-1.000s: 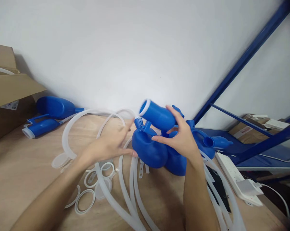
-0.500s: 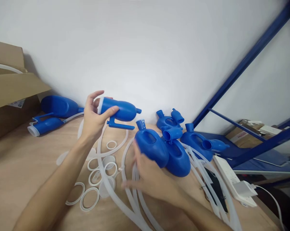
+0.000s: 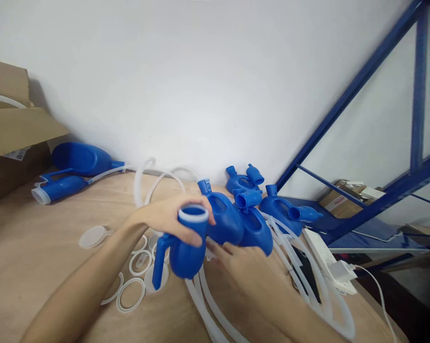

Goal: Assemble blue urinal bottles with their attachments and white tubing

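Note:
My left hand (image 3: 175,216) is wrapped round a blue plastic urinal cup (image 3: 188,259), its mouth facing up and its side handle hanging to the left. A white ring (image 3: 193,214) sits round the cup's mouth. Just right of the cup is my right hand (image 3: 238,259), its fingers bent together and low over the table. A small translucent piece shows by the fingertips, but what they grip is mostly hidden. Clear tubes (image 3: 215,305) run below both hands. Left of the cup lie several white rings (image 3: 131,295) and a translucent lid (image 3: 92,237).
Blue urinal bottles (image 3: 225,221) with smaller cups stand at the right centre. Another blue bottle (image 3: 82,157) and a capped cup (image 3: 63,188) lie beside a cardboard box (image 3: 25,128). On the right are a white power strip (image 3: 324,255) and a blue metal rack (image 3: 346,114).
My left hand has brought the cup down and right, turning it from lying sideways to mouth up. My right hand has shifted right, its spread fingers now drawn together beside the cup.

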Available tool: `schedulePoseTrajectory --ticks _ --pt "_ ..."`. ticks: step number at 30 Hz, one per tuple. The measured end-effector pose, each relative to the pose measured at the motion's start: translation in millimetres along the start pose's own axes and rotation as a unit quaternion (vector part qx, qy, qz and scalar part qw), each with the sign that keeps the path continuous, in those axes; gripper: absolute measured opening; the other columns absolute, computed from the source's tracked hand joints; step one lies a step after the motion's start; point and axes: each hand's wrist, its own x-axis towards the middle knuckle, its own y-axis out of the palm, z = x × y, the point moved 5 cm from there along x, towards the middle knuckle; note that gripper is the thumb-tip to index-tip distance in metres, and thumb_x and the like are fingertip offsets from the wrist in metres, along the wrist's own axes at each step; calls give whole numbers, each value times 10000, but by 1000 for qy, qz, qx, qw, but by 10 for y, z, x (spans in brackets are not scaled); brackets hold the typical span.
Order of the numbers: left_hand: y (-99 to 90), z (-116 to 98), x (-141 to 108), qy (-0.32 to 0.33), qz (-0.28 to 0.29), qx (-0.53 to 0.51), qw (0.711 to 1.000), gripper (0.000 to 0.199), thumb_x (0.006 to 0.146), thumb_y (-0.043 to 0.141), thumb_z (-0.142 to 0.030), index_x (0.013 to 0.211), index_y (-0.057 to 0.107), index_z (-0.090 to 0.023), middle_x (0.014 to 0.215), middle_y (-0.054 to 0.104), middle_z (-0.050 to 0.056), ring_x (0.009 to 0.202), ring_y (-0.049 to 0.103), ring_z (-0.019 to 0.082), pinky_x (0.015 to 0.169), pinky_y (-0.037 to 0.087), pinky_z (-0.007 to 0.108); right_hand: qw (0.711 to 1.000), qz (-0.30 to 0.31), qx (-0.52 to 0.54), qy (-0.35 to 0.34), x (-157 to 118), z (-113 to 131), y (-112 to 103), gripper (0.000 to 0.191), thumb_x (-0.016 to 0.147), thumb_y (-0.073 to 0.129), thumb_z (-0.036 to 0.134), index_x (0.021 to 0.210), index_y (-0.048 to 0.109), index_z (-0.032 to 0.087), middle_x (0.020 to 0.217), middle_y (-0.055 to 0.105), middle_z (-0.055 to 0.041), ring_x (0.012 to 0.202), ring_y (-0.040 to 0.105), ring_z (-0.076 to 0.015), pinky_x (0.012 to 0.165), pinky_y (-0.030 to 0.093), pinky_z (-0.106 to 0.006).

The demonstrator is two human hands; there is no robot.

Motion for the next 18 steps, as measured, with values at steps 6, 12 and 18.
schedulePoseTrajectory --ticks 6,12,18 --pt "308 9 135 23 95 95 991 502 647 909 -479 1018 676 -235 1114 740 57 1040 684 293 924 550 402 973 -177 -132 65 -41 -418 -475 202 955 552 104 1028 703 215 760 706 -51 737 640 -238 693 363 -364" --pt "-359 -31 -215 21 -7 49 999 453 685 887 -434 1022 665 -227 1071 716 70 942 686 271 791 577 354 893 -329 -128 279 -458 -1254 -748 262 969 597 322 1145 752 205 1202 649 -210 1141 558 -444 868 437 -557" --pt "-845 148 -615 -18 1 25 1000 517 671 899 -505 1062 699 -232 1126 734 129 1021 700 343 818 592 402 723 -391 78 564 -1010 -2069 -482 837 821 720 670 1510 541 229 1326 525 -309 1280 484 -580 928 403 -729"
